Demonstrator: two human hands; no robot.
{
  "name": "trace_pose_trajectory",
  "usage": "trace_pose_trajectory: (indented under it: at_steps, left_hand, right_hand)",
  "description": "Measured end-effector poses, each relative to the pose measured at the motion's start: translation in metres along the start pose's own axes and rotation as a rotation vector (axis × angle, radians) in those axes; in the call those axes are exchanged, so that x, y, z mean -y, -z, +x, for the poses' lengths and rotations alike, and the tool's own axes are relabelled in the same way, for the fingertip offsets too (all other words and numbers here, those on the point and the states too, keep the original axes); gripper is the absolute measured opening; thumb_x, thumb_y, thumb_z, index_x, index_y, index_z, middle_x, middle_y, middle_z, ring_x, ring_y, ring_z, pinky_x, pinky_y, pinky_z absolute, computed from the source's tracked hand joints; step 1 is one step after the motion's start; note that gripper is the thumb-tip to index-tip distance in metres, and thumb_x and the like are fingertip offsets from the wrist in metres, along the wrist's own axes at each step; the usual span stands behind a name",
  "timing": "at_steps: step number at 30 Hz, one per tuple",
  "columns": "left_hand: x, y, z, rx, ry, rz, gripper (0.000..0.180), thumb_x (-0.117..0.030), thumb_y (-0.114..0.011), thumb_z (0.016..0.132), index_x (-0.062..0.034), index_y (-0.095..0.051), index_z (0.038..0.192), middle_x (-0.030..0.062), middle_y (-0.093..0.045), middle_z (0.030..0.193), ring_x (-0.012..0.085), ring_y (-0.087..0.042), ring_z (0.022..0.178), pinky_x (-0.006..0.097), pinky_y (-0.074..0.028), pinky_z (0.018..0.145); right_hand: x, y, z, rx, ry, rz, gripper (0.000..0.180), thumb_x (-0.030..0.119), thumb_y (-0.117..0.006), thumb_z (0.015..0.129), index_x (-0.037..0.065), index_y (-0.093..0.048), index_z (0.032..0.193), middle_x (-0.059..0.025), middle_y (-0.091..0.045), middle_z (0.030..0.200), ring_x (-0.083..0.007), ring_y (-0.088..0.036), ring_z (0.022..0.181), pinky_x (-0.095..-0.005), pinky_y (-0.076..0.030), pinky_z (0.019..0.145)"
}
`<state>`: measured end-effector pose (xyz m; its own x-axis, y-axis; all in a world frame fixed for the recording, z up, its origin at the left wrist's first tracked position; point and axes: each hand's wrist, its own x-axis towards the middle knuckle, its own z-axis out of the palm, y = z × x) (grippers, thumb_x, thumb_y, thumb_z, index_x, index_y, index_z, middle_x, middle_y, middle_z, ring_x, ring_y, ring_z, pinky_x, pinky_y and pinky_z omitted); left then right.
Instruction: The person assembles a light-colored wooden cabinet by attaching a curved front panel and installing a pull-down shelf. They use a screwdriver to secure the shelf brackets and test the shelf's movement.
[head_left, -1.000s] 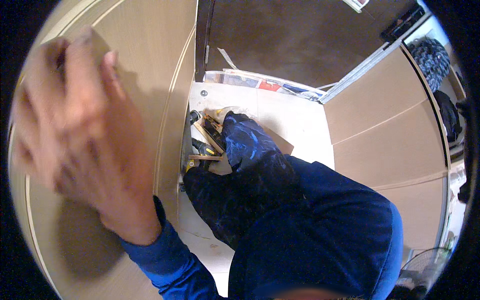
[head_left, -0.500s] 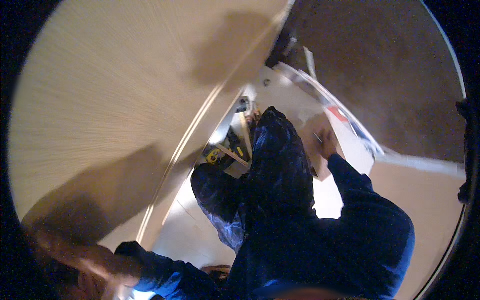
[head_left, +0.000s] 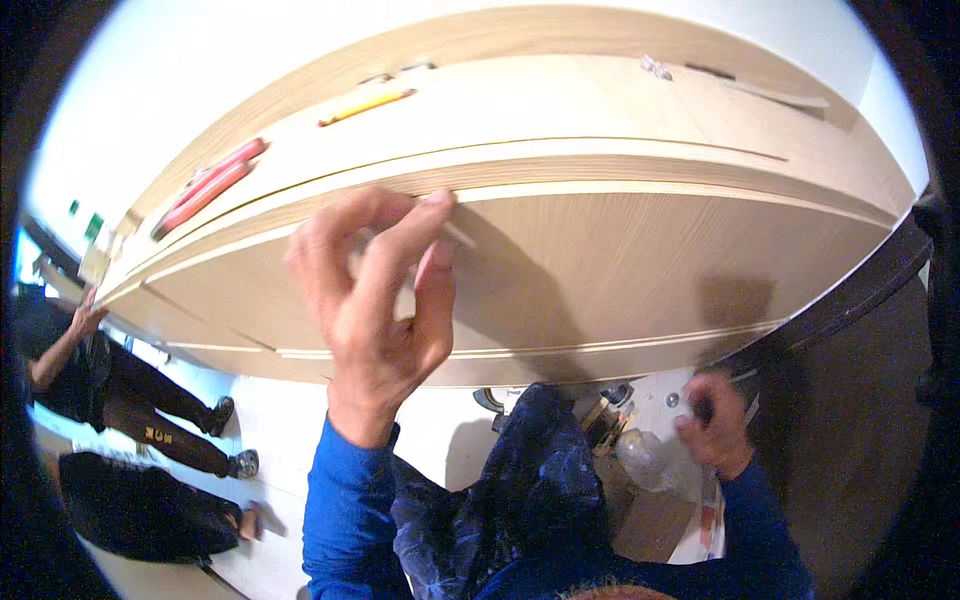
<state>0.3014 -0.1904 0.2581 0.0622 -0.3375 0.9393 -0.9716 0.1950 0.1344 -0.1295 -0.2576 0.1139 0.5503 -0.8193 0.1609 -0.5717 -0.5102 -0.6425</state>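
Note:
My left hand [head_left: 375, 310] is raised in front of a pale wood-grain panel [head_left: 640, 250], close to its upper edge. Its fingers are curled, and a thin pale sliver [head_left: 460, 236] shows by the fingertips; what exactly they pinch I cannot make out. Lower down at the right, my right hand [head_left: 722, 428] hangs beside the panel's lower end. Motion blurs its bent fingers, and a dark patch between them cannot be identified. Above the panel, red-handled pliers [head_left: 210, 185] and a yellow pencil-like stick [head_left: 365, 107] lie on the wooden top [head_left: 560, 100].
Small clear pieces [head_left: 655, 67] and a pale curved strip [head_left: 775, 95] lie further back. At the left, another person's hand [head_left: 88, 318] touches the woodwork. Below me are a clear plastic bag [head_left: 655, 460] and a cardboard piece [head_left: 650, 520]. A dark surface [head_left: 865, 400] borders the right.
My view has swung up from the floor to the wooden top. My left hand has come from the lower left up to the panel's edge. The right hand has left the cardboard.

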Motion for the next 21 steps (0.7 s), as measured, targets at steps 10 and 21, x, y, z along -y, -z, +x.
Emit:
trace_pose_trajectory:
  at_steps: [10,21]
  left_hand:
    - [0.0,0.027,-0.015,-0.004,0.079,0.353,0.055,0.003,-0.07,0.087,-0.0128,-0.062,0.139,0.017,-0.053,0.137,0.0348,-0.052,0.131,0.049,-0.042,0.113]
    - [0.012,0.029,-0.033,0.011,0.108,0.246,0.085,-0.013,-0.088,0.072,-0.0211,-0.053,0.149,0.0144,-0.047,0.146,0.0384,-0.045,0.142,0.058,-0.036,0.119]
  right_hand:
    - [0.221,0.127,0.26,-0.204,0.903,-0.446,0.021,0.006,-0.054,0.099,0.001,-0.059,0.119,-0.0147,-0.053,0.103,-0.0284,-0.057,0.096,-0.0391,-0.047,0.092]
    - [0.2,0.117,0.306,-0.313,0.885,-0.397,0.025,0.009,-0.064,0.093,-0.001,-0.057,0.114,-0.0168,-0.056,0.107,-0.0331,-0.059,0.104,-0.0411,-0.048,0.094]
